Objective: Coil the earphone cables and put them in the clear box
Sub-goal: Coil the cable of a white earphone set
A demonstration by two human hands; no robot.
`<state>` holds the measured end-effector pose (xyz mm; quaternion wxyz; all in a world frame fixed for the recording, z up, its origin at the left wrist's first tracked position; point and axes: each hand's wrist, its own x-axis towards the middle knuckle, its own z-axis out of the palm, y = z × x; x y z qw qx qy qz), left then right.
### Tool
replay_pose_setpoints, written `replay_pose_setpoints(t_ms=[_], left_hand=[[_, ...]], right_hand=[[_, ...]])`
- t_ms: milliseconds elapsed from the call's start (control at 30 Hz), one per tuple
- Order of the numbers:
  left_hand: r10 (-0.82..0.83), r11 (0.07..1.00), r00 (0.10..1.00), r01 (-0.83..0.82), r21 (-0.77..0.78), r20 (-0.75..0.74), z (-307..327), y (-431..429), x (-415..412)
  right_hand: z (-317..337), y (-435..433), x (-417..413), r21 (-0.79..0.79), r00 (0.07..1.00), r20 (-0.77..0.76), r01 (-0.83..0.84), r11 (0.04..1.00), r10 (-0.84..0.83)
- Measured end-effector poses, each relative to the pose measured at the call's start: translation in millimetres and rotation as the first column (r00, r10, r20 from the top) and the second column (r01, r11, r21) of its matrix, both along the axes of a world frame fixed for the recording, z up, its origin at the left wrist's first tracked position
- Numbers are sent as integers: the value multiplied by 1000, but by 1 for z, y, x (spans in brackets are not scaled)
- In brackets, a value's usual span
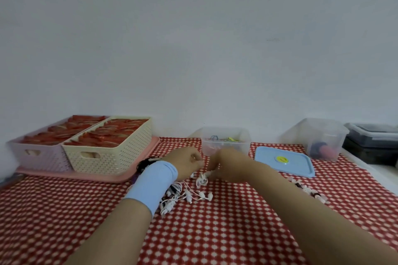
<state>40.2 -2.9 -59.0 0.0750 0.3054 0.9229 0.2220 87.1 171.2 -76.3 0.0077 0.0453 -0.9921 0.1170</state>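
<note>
A tangle of white earphone cables (185,194) lies on the red chequered tablecloth (215,232), partly under my left wrist. My left hand (189,162), with a blue wristband, and my right hand (226,165) are close together just above the pile, fingers curled, each pinching part of a white earphone cable (202,179) that hangs between them. The clear box (226,143) stands right behind my hands, open, with a few small coloured items inside. The fingertips are blurred.
Its blue lid (284,163) lies to the right. Another clear tub (316,137) and dark stacked boxes (372,142) stand at far right. Two perforated baskets (109,146) of red items sit on a pink tray at left. More small earphone pieces (310,192) lie at right.
</note>
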Motion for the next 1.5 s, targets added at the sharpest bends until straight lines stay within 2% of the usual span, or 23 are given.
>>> replay_pose_setpoints(t_ms=[100,267,400,500,600,733,800,867,967,1033,1100,1200,1367,1500], left_hand=[[-68,991,996,61,118,63,3,16,10],[-24,965,1000,28,261,-19,5,40,14],[-24,949,1000,21,314,6,-1,59,22],[-36,975,999,34,220,5,-10,72,30],[-30,997,999,29,72,24,-17,80,37],[50,982,998,-56,-179,-36,-24,82,36],[63,967,996,-76,-242,-61,-26,83,35],[49,971,993,-73,-226,-111,-28,86,36],[16,999,980,-26,-45,-197,-33,92,39],[-17,997,979,32,69,-205,-36,96,42],[-50,994,979,67,82,-196,-41,100,45],[-74,997,977,78,14,-200,-47,102,49],[-27,999,973,20,-32,-231,-45,109,54],[28,1000,978,-27,6,-206,-47,114,50]], right_hand=[[11,17,8,-186,998,-43,35,982,-44],[27,47,33,-523,993,-69,45,851,-95],[28,74,55,-607,987,-52,91,789,-154],[20,85,66,-606,985,-23,122,786,-171],[9,92,76,-535,984,34,166,828,-176],[1,108,87,-428,951,-32,265,864,-308],[-4,117,92,-354,927,-33,338,872,-373],[-10,121,93,-299,915,6,387,872,-404],[-13,120,94,-180,905,41,423,888,-422],[-13,120,94,-99,899,37,437,894,-435],[-13,119,95,-50,898,40,440,896,-439],[-13,116,98,-100,907,45,421,902,-418],[-17,106,97,-372,893,-87,381,846,-441],[-20,96,98,-486,898,-114,322,813,-424]])
